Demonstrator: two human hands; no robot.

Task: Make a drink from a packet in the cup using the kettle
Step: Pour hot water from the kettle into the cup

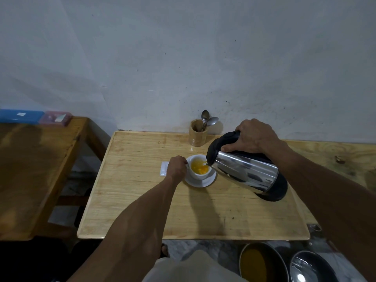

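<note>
right hand (253, 136) holds the tilted kettle (244, 169) in a tight grip, spout over the cup (198, 166); left hand (177, 166) grips the cup's handle side.

Cup (200, 166) on saucer (201, 181), packet (164, 168) left, spoon holder (197, 133) behind.

White cup (200, 169) beside left hand (176, 167), orange liquid inside; white saucer (201, 181). Silver kettle (247, 171), black handle, under right hand (254, 137). Pale wood-grain table (142, 190). White packet (163, 168) behind left hand.
</note>
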